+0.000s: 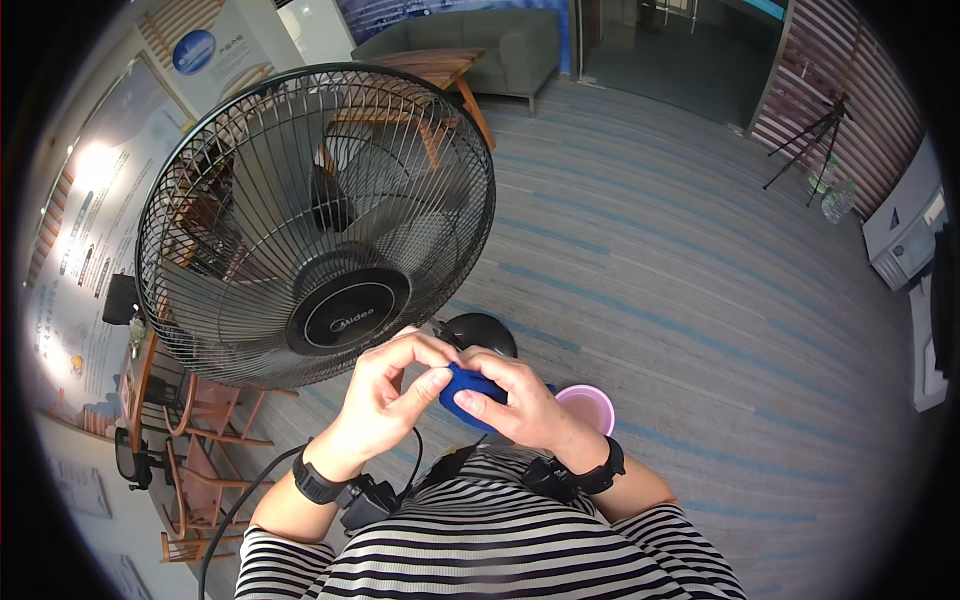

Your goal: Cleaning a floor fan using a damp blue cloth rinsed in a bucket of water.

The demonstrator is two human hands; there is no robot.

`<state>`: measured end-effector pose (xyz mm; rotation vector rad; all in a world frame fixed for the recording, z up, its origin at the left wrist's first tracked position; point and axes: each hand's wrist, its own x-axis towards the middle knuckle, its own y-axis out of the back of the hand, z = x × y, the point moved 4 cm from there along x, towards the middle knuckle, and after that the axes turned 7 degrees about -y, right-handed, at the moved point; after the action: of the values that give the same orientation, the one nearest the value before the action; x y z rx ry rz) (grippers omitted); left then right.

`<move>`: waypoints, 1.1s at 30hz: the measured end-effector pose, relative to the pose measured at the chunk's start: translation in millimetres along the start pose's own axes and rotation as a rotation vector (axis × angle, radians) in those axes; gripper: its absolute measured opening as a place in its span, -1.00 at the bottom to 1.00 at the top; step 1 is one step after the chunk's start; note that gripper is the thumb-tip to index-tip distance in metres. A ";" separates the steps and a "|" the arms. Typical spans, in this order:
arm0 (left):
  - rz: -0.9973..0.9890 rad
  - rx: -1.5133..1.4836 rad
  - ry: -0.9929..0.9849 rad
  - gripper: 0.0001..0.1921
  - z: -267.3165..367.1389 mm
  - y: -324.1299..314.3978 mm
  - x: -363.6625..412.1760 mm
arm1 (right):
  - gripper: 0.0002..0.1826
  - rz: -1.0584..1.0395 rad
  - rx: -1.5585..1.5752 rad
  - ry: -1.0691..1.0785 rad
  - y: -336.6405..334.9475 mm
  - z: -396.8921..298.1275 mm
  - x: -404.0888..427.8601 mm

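Note:
A bunched dark-blue cloth (pixel 480 415) is held in front of my chest. My right hand (pixel 521 401) grips it, thumb on the near face and fingers folded over the top. At the cloth's upper left edge, my left hand (pixel 386 397) pinches with thumb and fingertips; the fingertips of both hands almost meet there. Just beyond my hands stands a black Midea electric fan (pixel 349 309) with a wire grille, its face tilted upward. Part of its round black base (pixel 480 334) shows behind my fingers.
A pink basin (pixel 609 405) is on the floor, partly behind my right wrist. A black cable (pixel 225 517) curves past my left arm. Wooden chairs (pixel 202 480) line the left side. A grey sofa (pixel 536 60) and wooden table (pixel 450 64) stand behind the fan; a tripod (pixel 821 131) stands far right.

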<state>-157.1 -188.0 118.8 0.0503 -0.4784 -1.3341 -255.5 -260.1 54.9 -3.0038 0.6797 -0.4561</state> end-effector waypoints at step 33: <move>1.060 0.365 -0.107 -0.22 0.9 241.8 -144.9 | -0.83 0.355 0.084 -0.436 110.1 28.9 116.0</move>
<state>42.8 8.5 149.0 0.0193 -0.6985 -0.2037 -193.2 -410.0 49.2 -2.6750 1.0754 0.1754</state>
